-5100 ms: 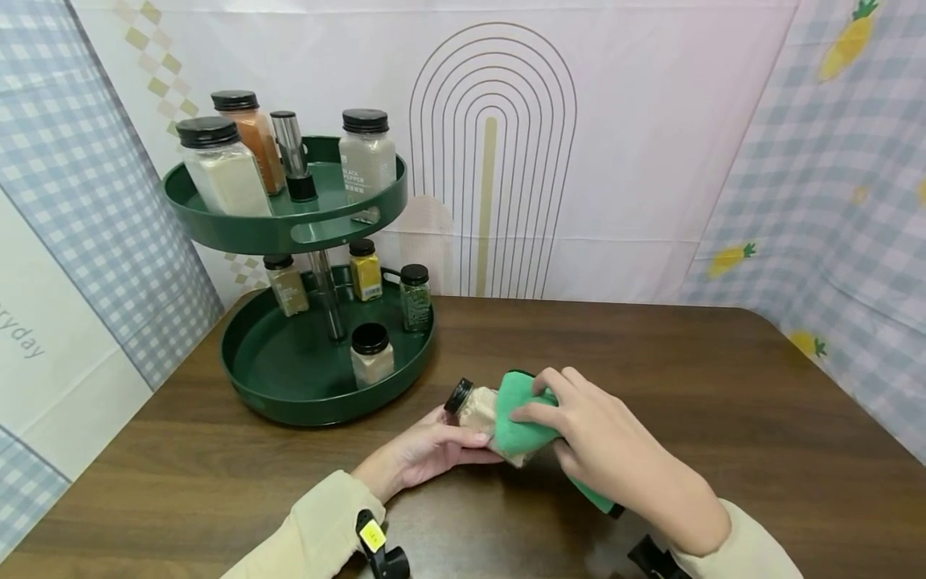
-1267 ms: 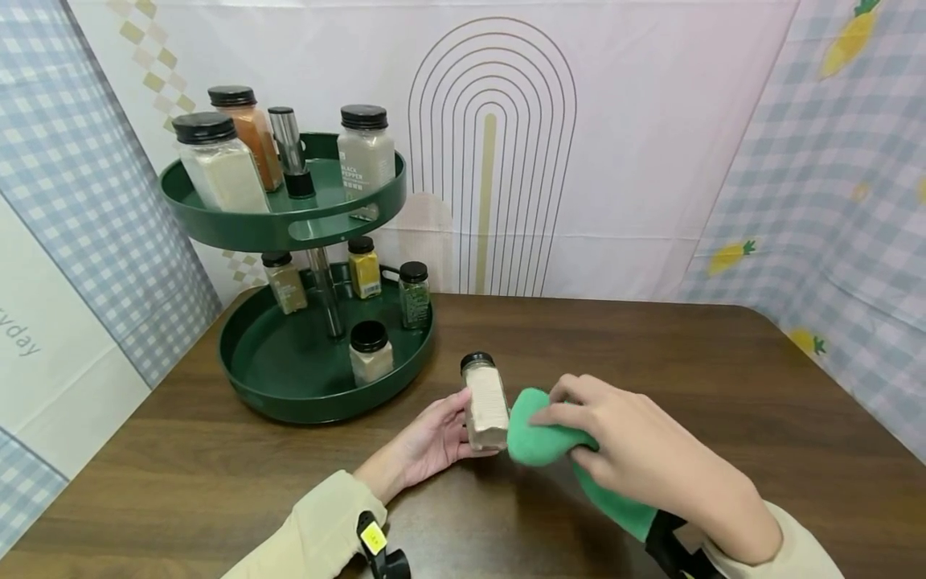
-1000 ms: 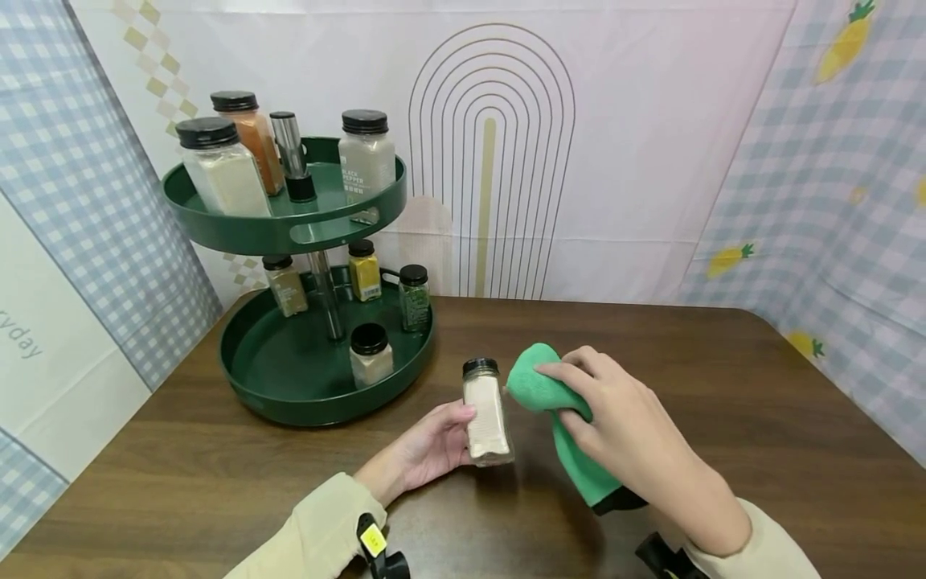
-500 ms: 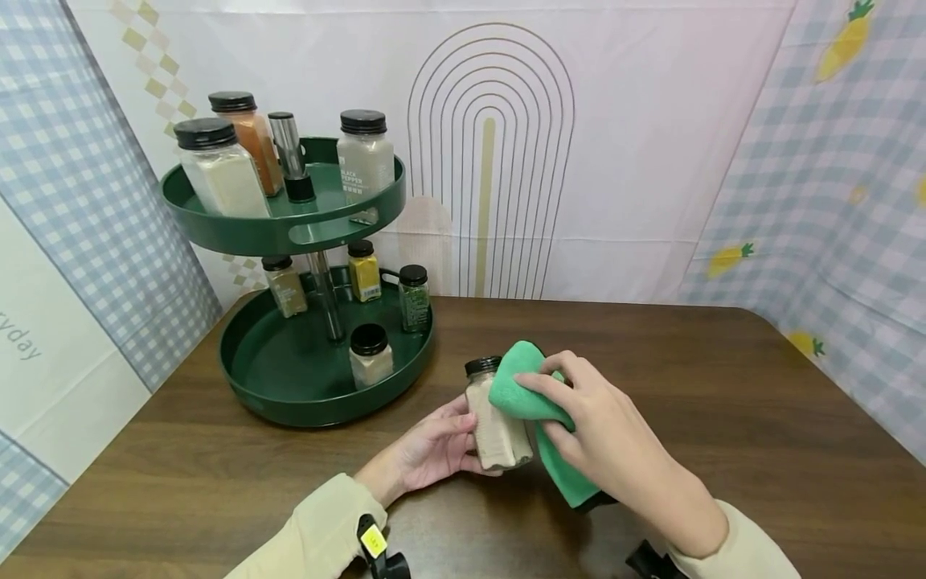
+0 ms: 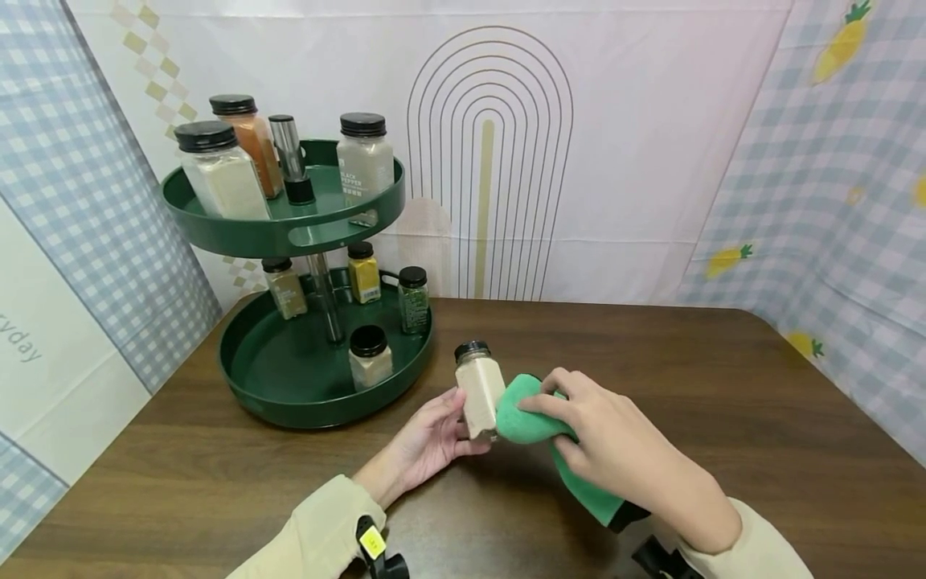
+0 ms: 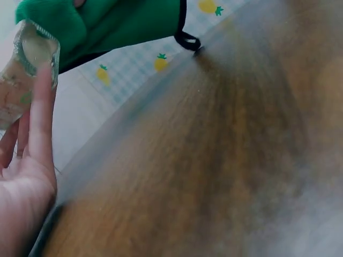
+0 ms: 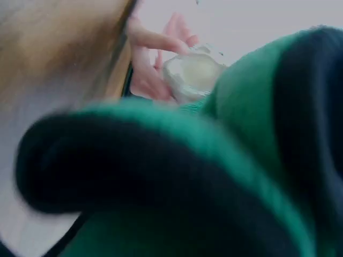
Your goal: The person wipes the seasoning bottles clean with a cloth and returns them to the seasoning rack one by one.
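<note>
My left hand [image 5: 428,441] holds a clear glass spice jar [image 5: 481,394] of pale powder, black lid up and slightly tilted, over the table. My right hand [image 5: 608,434] pinches a bunched green cloth [image 5: 531,414], whose folded front meets the jar's lower right side in the head view. The rest of the cloth hangs below the palm, showing a dark edge. In the left wrist view a fingertip lies by the glass base of the jar [image 6: 37,51]. Cloth folds [image 7: 252,91] fill much of the right wrist view and hide the right fingers.
Left of the hands stands a two-tier green turntable rack [image 5: 304,414]. Large jars, one a black pepper jar [image 5: 364,165], stand on its upper tier; several small ones, including a green-filled jar [image 5: 414,301], on the lower. Behind the wooden table [image 5: 651,346] hangs a patterned cloth backdrop.
Over the last seconds the left hand has turned and re-tilted the jar, now raised a little. The cloth has moved off and back onto it, sliding from its upper part to its lower right side.
</note>
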Demonstrator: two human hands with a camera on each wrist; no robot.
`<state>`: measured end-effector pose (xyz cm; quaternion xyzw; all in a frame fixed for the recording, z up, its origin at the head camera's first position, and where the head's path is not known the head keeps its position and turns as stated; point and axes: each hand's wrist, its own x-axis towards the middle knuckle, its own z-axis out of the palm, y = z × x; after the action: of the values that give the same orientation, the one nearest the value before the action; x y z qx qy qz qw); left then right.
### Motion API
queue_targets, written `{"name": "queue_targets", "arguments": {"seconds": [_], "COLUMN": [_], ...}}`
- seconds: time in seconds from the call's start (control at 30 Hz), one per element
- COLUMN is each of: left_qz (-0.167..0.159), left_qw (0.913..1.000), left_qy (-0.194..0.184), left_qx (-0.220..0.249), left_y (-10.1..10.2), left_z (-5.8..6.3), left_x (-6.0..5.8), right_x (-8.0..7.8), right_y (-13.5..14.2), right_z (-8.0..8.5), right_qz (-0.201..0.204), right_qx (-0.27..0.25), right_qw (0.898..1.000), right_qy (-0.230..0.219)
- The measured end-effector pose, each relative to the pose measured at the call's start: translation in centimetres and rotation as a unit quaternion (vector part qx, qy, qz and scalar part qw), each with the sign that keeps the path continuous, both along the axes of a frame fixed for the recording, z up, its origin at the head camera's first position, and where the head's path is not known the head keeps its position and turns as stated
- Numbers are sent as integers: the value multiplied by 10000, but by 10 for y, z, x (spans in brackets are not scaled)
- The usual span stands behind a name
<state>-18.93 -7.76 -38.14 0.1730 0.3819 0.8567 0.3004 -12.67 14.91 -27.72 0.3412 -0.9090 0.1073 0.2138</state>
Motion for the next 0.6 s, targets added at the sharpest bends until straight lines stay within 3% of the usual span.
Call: {"name": "queue_targets", "arguments": {"seconds": [0.1, 0.23, 0.4, 0.6], "left_qz": [279, 515, 442, 349], "left_qw": [9993, 9965, 9938, 9937], "left_qy": [-152, -503, -899, -995], "left_qx": [-218, -416, -475, -393], "left_y": [1, 3, 5, 5], "left_z": [0, 2, 2, 1], "left_x": [-1, -3, -3, -3], "right_x": [1, 0, -3, -7], "right_y": [2, 0, -8, -19], "right_z": [4, 5, -4, -17], "right_qz": [-205, -316, 115, 254], "right_qx": [65, -283, -671, -503], "right_qw": [9998, 9981, 9924, 9875], "right_qy": [59, 447, 1027, 1473]}}
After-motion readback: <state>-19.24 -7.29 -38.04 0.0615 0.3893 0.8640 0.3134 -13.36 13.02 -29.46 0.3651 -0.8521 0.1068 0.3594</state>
